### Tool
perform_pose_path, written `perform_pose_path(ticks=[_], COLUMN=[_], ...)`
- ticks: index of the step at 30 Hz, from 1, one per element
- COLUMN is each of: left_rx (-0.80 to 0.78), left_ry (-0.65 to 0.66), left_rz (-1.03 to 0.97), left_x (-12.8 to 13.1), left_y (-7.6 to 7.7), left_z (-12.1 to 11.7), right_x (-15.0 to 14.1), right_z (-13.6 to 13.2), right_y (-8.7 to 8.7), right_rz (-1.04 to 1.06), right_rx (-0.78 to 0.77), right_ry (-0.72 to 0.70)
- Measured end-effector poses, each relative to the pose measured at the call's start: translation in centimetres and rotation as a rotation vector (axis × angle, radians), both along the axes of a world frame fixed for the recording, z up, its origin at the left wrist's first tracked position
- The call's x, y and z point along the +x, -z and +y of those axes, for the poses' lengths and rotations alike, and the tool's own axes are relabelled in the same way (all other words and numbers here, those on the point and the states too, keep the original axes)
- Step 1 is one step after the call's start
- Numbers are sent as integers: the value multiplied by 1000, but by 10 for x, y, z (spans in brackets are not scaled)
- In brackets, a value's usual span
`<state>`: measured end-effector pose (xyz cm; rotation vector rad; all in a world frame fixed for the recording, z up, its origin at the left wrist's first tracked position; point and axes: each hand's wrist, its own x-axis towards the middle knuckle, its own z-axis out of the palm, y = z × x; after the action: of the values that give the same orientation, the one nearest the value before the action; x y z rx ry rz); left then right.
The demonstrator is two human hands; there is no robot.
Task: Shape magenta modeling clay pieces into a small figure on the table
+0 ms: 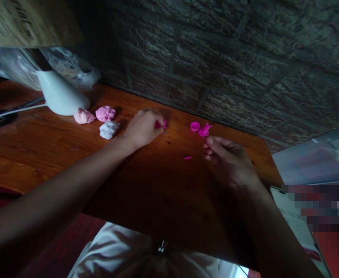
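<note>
Magenta piece (165,124) in left fingers (157,116), between crumpled lump (109,130) and round cup (195,126)

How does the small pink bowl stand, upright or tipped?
Upright: the pink bowl shows its round rim and hollow facing up.

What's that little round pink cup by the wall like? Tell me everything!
The cup is small, pink and round, its hollow facing up. It looks smooth, perhaps clay or plastic. It sits on the table, just left of another pink piece; whether they touch is unclear. The right hand is near, not touching.
</note>
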<state>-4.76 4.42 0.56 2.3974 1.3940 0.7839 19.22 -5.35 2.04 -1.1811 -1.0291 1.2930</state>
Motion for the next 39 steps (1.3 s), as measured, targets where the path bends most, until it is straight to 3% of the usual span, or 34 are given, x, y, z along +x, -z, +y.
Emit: perform_pose_path(ticks=[5, 11, 16, 19, 23, 26, 31, 35, 39], left_rx=[-32, -117, -282, -413, -554, -590, -472, -296, -77], left_ry=[-10, 33, 146, 187, 238, 264, 308, 284, 197], left_rz=[-28, -244, -291, -226, -53, 53, 79, 46, -24], left_x=[-3, -6, -11, -13, -6, 3, -2, -16, -4], left_y=[0, 12, 17, 5, -21, -39, -45, -32, -14], left_z=[6, 17, 34, 49, 68, 72, 53, 40, 18], right_x=[-4, -6, -8, -7, -3, -1, -4, -4, -2], right_z=[-2, -3, -2, 1, 5, 5, 5, 7, 8], right_y=[-1, -2, -5, -5, -2, -2, -2, -1, 0], right_rz=[25, 52, 85, 120, 176, 222, 250, 255, 220], right_rx=[2, -42, -52, -60, -52, -45, -20, -27, -36], right_ry=[-9, -81, -96, -63, 10, 4, -41, -62, -102])
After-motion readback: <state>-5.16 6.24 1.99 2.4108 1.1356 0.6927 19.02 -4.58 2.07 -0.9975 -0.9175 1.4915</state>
